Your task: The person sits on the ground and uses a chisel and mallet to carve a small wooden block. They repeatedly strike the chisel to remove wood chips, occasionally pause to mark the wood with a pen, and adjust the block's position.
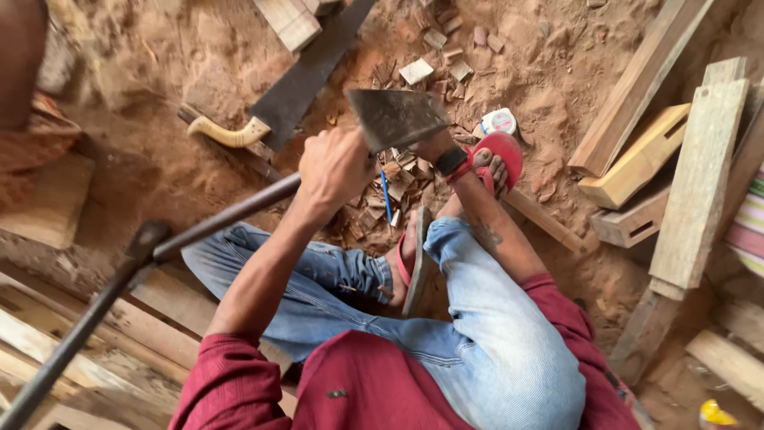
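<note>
I sit on the sandy ground with my knees bent, in blue jeans and red sandals (503, 151). My left hand (334, 169) is closed in a fist around the grip of a broad dark metal chopping blade (395, 118), raised over a heap of wood chips (395, 179). My right hand (434, 146), with a black watch (451, 162) on the wrist, reaches under the blade and is mostly hidden by it. What it holds does not show. A blue pen (384, 195) lies among the chips.
A long dark metal bar (119, 279) runs from the lower left up to my left hand. A handsaw (306, 80) with a pale handle lies beyond. Planks and wooden blocks (696, 183) are stacked on the right, boards (119, 350) lower left, and a white round container (500, 121) by my foot.
</note>
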